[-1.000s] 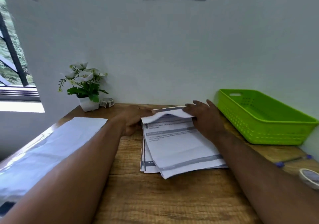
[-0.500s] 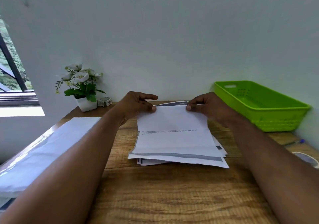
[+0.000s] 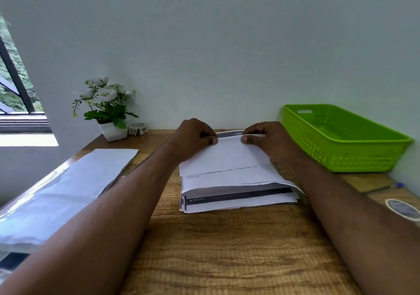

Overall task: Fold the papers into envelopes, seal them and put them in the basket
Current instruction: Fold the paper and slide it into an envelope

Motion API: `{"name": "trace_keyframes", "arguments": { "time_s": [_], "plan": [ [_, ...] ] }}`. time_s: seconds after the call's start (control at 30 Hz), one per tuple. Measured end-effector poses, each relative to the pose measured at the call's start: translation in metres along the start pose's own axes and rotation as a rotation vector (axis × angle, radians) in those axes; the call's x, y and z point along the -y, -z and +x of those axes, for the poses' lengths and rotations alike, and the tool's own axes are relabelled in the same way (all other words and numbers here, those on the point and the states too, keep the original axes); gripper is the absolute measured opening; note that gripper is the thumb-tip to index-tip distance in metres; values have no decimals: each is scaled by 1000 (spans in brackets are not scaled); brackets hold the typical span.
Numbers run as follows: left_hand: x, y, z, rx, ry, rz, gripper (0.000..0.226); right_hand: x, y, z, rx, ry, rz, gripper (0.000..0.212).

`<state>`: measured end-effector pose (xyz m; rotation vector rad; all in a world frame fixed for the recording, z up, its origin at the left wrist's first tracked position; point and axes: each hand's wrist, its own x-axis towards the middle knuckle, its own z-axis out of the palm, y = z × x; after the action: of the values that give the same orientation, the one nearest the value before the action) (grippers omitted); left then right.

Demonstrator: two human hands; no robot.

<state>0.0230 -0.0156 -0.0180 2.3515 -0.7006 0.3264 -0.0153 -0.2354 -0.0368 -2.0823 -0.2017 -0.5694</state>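
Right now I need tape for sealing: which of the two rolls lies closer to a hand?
The tape roll at the table's right edge, beside the right forearm; the other roll sits far back by the flower pot.

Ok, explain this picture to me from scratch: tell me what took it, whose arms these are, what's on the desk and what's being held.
No machine here: a person wears a camera on the head, looking forward and down, so the two bare arms reaching in are their own. The left hand and right hand each pinch the far edge of the top sheet, which is bent over towards the person as a fold, on a stack of printed papers. All this lies on a wooden desk against a wall. At far right stands a green basket, with nothing visible inside. Near right are a tape roll and a pen. On the left lie a shiny sheet, a flower pot and another small roll.
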Motion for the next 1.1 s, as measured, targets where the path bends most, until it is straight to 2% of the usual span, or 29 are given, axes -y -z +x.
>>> {"name": "trace_keyframes", "arguments": {
  "time_s": [0.1, 0.17, 0.23, 0.33, 0.43, 0.5, 0.6, 0.67, 0.77, 0.93, 1.1],
  "plan": [
    [6, -6, 2, -3, 4, 92, 10, 0, -2, 2, -26, 268, -501, 26],
    [8, -12, 1, -4, 0, 273, 14, 2, -7, 0, 12, 314, -686, 34],
    [9, -20, -1, -75, -16, 435, 19, 4, -14, -4, 89, 339, -787, 38],
    [14, -35, -4, -175, 1, 550, 18, 4, -30, -10, 241, 395, -701, 41],
    [21, -48, -4, -117, 60, 527, 16, 0, -45, -18, 480, 189, -600, 47],
    [23, -51, -3, -82, 73, 509, 17, -4, -50, -20, 545, 112, -641, 47],
    [25, -51, -4, -133, -13, 547, 18, -3, -51, -19, 557, 108, -655, 47],
    [25, -49, -6, -74, -64, 485, 22, 0, -50, -19, 566, 120, -647, 46],
    [21, -47, -10, 81, -22, 354, 30, 2, -49, -21, 580, 126, -616, 42],
    [23, -46, -10, 120, 26, 349, 36, -1, -49, -18, 536, 67, -662, 43],
    [18, -42, -15, 212, 2, 341, 36, -14, -28, -15, 457, -27, -785, 44]
  ]
}}
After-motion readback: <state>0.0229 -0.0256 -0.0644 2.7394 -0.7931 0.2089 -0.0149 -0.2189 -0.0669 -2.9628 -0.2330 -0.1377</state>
